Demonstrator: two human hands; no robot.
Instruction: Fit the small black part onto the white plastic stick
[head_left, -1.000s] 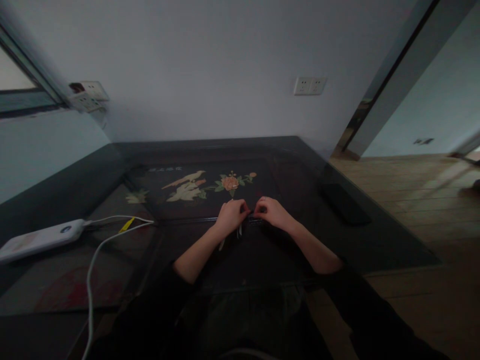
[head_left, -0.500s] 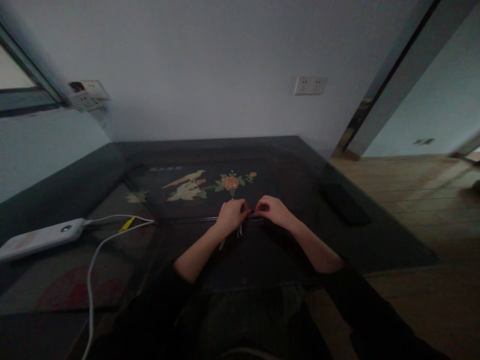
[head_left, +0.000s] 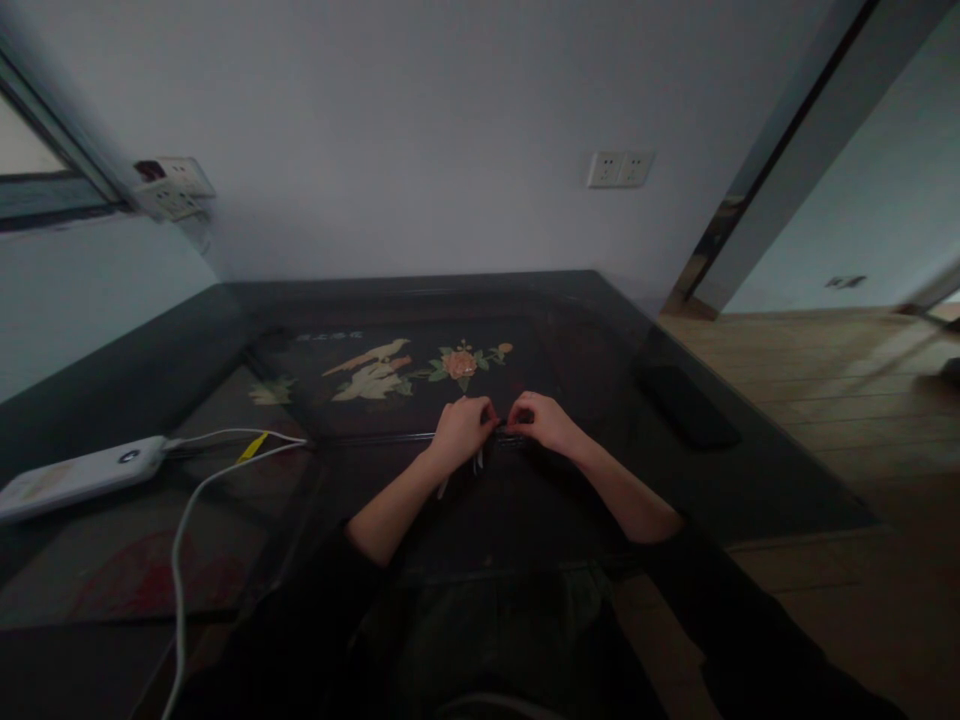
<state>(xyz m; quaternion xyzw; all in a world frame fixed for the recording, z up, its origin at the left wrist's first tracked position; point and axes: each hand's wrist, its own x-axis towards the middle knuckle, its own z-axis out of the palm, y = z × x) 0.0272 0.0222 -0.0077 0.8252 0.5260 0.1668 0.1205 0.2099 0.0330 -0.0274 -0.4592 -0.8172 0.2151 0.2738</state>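
Close together over the dark glossy tabletop [head_left: 480, 540], my left hand [head_left: 463, 425] and my right hand [head_left: 547, 420] both pinch with thumb and fingertips. Between the two pinches is something small and dark, too dim to name. Thin pale strips [head_left: 478, 460] hang or lie just below my left hand; whether they belong to what I pinch I cannot tell. Beyond my fingers the tabletop carries a picture of a flower [head_left: 459, 364] and pale birds [head_left: 371, 372].
A white power bank [head_left: 82, 478] lies at the left, its white cable [head_left: 180, 560] running off the near edge with a yellow tag [head_left: 253, 447]. At the right lies a flat black object [head_left: 688, 407], perhaps a phone. A wall with sockets [head_left: 620, 170] stands behind.
My hands stay almost in place, with only slight shifts of the fingertips. The whole view has moved very slightly.
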